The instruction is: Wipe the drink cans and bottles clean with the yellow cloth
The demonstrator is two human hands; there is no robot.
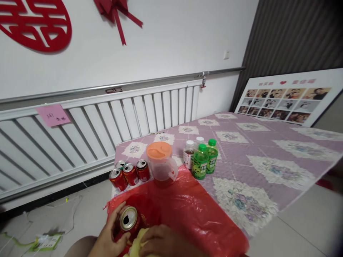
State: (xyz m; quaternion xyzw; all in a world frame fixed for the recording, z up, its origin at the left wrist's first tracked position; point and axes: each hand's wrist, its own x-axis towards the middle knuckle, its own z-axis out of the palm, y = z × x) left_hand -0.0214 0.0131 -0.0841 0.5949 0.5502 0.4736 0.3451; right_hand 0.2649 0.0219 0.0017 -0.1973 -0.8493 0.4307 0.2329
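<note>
My left hand [111,230] is wrapped around a red drink can [129,218] with an opened top, near the table's front edge. Against the can's lower side, my right hand [163,241] presses a yellow cloth [138,243]. Beneath both hands lies a red plastic sheet [198,214], which covers the near part of the table. Several opened cans [130,175], mostly red, stand together just beyond my left hand. Beside them is a clear plastic pitcher [160,169] with an orange lid [160,150].
Green-capped bottles [199,166] and white-capped bottles [188,157] stand right of the pitcher. A lilac floral tablecloth [238,171] covers the table. Behind it runs a white radiator [150,114]. A photo board [289,96] leans at the far right. Cables and a power strip [46,242] lie on the floor at left.
</note>
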